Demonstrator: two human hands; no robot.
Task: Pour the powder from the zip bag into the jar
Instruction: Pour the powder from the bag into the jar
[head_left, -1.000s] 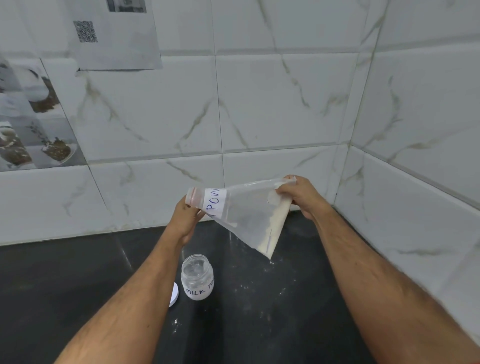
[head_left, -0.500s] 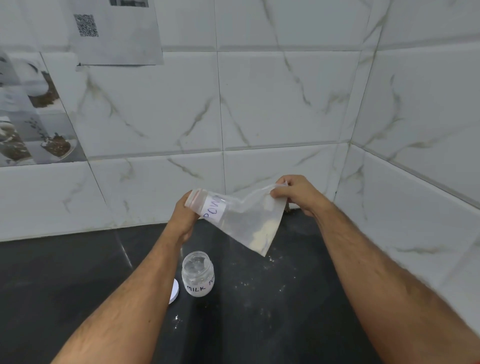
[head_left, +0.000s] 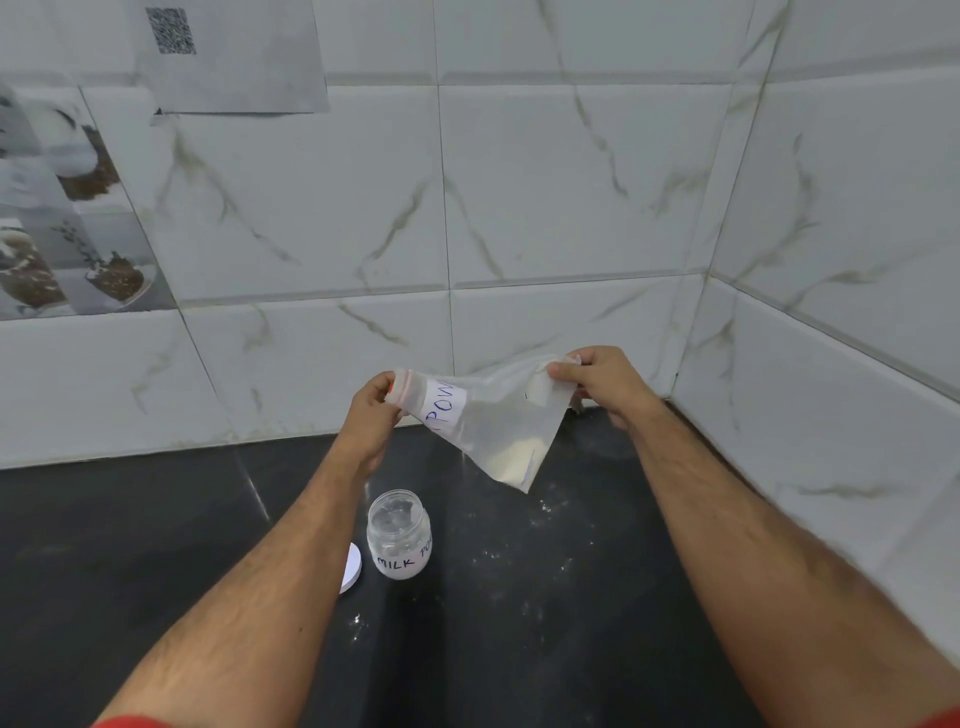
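Since half a second ago the zip bag has barely shifted: its powder remains gathered in the low corner, and both hands hold it at about the same height above the desk. At the bag's red-striped zip end the left hand has its grip closed, fingers and thumb pinched on the plastic. At the opposite upper corner the right hand is likewise clamped, thumb pressed over the film. Between the two hands the clear bag hangs stretched and tilted, a white label with blue lettering near the zip end, the lowest corner pointing down and to the right of the jar. Small and clear, the jar stands upright and uncapped on the dark desk below the left hand, apart from the bag, with a white label reading "MILK PO" in view. Just beside it on the left lies a white lid, partly hidden by the left forearm. Specks of spilled powder dot the desk to the right of the jar. Behind runs a wall of white marbled tiles, with a printed sheet bearing a QR code taped at the upper left.
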